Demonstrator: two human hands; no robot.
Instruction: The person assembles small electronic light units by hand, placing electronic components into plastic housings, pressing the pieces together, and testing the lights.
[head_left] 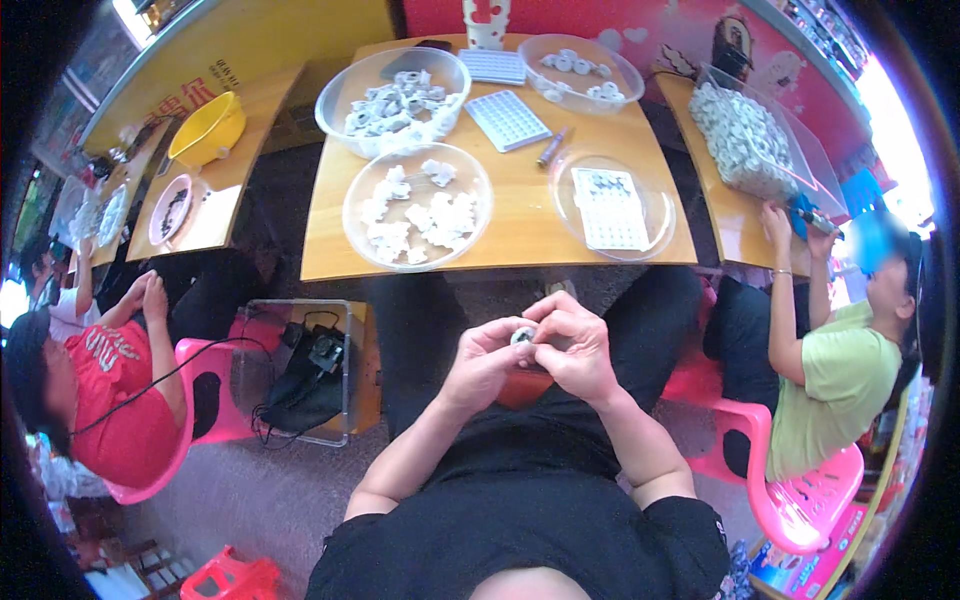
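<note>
Over my lap, below the table's front edge, both hands meet at one small round whitish part [522, 337] with a dark middle. My left hand [482, 362] pinches it between thumb and fingers. From the other side, the thumb and bent fingers of my right hand [574, 345] close on its edge; whether they hold a second tiny piece is hidden. Ahead on the wooden table [520, 225] stand a clear bowl [412, 215] of white pieces and a round clear dish [655, 190]. A white gridded tray [613, 225] lies in the dish, with small grey parts in its far rows.
Farther back are a large bowl [345, 95] of grey-white parts, another bowl [580, 90], a gridded tray [508, 120] and a purple pen-like tool [551, 147]. Co-workers in red [125, 390] and green [835, 400] sit either side. A clear box [345, 385] stands left of my legs.
</note>
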